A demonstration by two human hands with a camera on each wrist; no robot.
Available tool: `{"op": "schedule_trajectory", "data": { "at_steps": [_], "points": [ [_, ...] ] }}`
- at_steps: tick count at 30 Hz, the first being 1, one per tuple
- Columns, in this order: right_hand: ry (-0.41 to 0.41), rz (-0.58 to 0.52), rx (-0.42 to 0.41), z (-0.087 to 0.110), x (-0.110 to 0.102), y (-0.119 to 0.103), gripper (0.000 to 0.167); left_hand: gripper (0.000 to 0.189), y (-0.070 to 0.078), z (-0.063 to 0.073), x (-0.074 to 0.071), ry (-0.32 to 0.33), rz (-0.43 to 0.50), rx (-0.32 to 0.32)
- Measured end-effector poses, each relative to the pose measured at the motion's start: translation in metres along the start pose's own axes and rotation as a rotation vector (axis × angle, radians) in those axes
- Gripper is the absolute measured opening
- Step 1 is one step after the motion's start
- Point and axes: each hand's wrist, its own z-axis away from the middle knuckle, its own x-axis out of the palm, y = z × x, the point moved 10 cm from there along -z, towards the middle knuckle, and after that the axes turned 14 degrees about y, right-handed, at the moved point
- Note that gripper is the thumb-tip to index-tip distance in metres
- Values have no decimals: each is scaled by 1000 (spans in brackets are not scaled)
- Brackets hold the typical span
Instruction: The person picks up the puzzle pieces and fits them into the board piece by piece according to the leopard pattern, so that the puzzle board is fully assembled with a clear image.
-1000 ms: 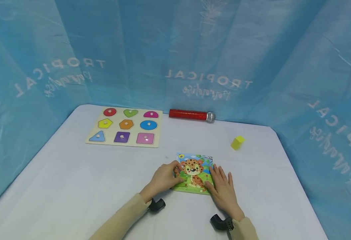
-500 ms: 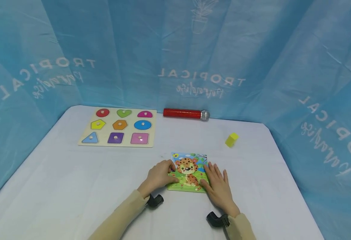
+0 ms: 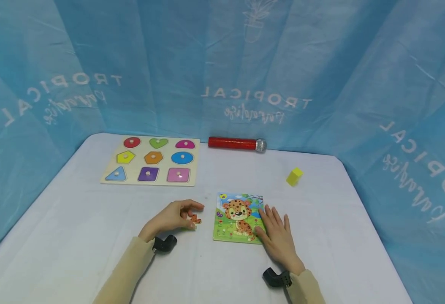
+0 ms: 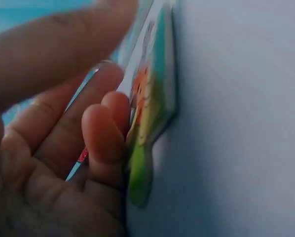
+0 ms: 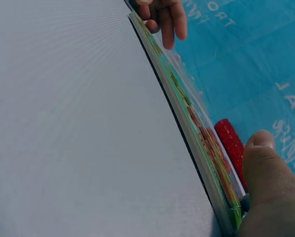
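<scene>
My left hand (image 3: 173, 218) is bent loosely around an orange spotted puzzle piece (image 3: 195, 219), left of the leopard puzzle (image 3: 237, 217). In the left wrist view this puzzle piece (image 4: 146, 103) lies flat on the white table; the thumb reaches over it and curled fingertips (image 4: 105, 133) come close to its edge. Part of it is hidden by the hand in the head view. My right hand (image 3: 278, 238) rests flat with spread fingers at the leopard puzzle's right edge. From the right wrist, this puzzle (image 5: 187, 118) shows edge-on, with the thumb (image 5: 266, 168) beside it.
A wooden shape board (image 3: 150, 162) with coloured knobbed pieces lies at the back left. Beside it is a red toy microphone (image 3: 237, 143). A yellow block (image 3: 294, 176) stands at the right. Blue printed curtains (image 3: 222, 63) surround the table's back and sides.
My left hand has left the puzzle's left side and moved left, where the spotted piece now shows by its fingers. The right hand has stayed at the puzzle's edge.
</scene>
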Motion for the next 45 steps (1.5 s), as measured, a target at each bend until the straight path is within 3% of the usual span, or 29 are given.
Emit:
{"op": "schedule_trajectory", "data": {
  "at_steps": [6, 9, 17, 21, 25, 30, 34, 39, 45],
  "points": [
    [-1, -19, 7, 1, 3, -3, 61, 51, 1, 4, -24, 120, 15, 43],
    [-1, -13, 8, 2, 4, -3, 62, 51, 5, 7, -37, 187, -32, 52],
    [8, 0, 10, 3, 3, 0, 62, 57, 12, 8, -41, 248, -444, 155],
    [-7, 1, 19, 4, 5, 1, 63, 55, 16, 6, -41, 289, -505, 180],
    [-15, 8, 24, 4, 5, 2, 63, 50, 14, 3, -32, 250, -383, 137],
    [-23, 7, 22, 4, 6, 2, 63, 46, 19, 2, -15, 195, -102, 99],
    [-26, 11, 17, 0, 4, 3, 63, 47, 32, -2, -1, 174, 56, 131],
    [-26, 16, 17, -3, 2, 4, 64, 48, 47, -7, 23, 120, 81, 176],
    [-10, 11, 11, -2, 0, 3, 63, 49, 58, -8, 49, 48, 94, 182]
  ]
}}
